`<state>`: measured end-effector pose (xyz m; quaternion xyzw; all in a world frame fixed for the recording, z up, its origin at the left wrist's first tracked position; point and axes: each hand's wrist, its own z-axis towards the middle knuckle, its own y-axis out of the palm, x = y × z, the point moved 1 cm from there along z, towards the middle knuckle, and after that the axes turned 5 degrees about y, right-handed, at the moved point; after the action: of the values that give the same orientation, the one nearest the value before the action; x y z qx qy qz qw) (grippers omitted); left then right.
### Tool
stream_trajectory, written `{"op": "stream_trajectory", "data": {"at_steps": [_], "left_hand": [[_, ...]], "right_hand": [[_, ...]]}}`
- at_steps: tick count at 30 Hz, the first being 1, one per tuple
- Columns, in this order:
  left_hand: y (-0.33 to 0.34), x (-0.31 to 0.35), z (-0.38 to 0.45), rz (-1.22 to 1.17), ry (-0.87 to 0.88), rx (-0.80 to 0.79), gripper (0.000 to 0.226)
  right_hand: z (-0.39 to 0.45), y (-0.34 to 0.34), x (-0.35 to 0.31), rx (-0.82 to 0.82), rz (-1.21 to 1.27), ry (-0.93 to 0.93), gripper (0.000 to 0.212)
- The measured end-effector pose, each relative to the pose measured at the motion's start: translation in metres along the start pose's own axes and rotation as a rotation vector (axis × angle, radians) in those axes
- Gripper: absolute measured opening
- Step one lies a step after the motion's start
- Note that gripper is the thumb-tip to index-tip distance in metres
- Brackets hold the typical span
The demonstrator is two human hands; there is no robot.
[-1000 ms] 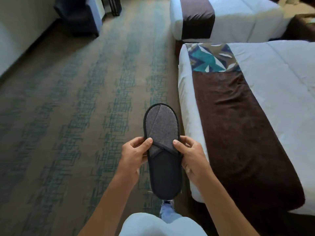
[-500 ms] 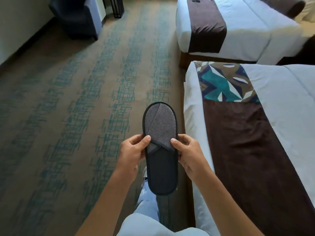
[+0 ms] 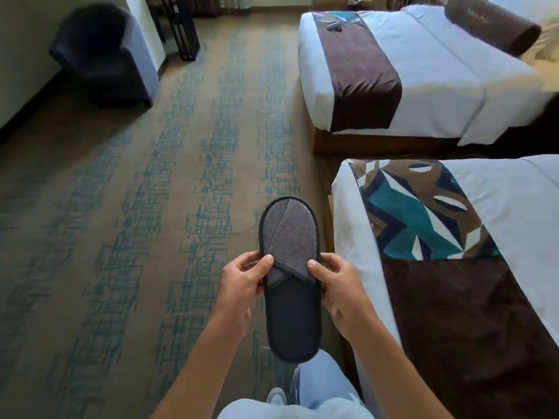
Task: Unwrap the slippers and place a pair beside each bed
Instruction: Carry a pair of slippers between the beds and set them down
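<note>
While both thumbs pinch one slipper [image 3: 289,267] mid-length, near bed [image 3: 514,207] right of fingers; two beds, one armchair [image 3: 102,58].

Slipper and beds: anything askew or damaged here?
Nothing stands out. The slipper looks intact, held flat between left hand and right hand; near bed and far bed look neatly made.

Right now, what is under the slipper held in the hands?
Under the slipper: patterned carpet and a trouser leg. Fingers beneath it and any second slipper are hidden.
</note>
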<state>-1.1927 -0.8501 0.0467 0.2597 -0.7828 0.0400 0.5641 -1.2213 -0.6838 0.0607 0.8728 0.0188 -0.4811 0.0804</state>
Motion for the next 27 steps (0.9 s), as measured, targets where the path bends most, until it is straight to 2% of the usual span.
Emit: {"op": "stream_trajectory", "data": {"at_steps": [4, 9, 16, 20, 23, 27], "left_hand": [[0.035, 0.018, 0.097, 0.013, -0.004, -0.016, 0.021], [0.09, 0.052, 0.228, 0.056, 0.016, -0.027, 0.034], [0.16, 0.114, 0.379, 0.075, 0.026, -0.045, 0.036], [0.192, 0.137, 0.465, 0.088, 0.015, -0.07, 0.043], [0.219, 0.151, 0.536, 0.093, 0.006, -0.097, 0.035], [0.265, 0.175, 0.638, 0.116, -0.01, -0.163, 0.03]], "right_hand": [[0.096, -0.003, -0.041, 0.038, 0.011, -0.001, 0.007], [0.225, -0.01, -0.11, 0.027, 0.015, -0.004, 0.025], [0.364, -0.015, -0.219, 0.022, 0.014, 0.011, 0.031], [0.439, -0.016, -0.27, 0.026, 0.034, 0.002, 0.026], [0.499, -0.017, -0.306, 0.056, 0.049, 0.007, 0.024], [0.583, -0.023, -0.357, 0.113, 0.106, 0.016, 0.004]]}}
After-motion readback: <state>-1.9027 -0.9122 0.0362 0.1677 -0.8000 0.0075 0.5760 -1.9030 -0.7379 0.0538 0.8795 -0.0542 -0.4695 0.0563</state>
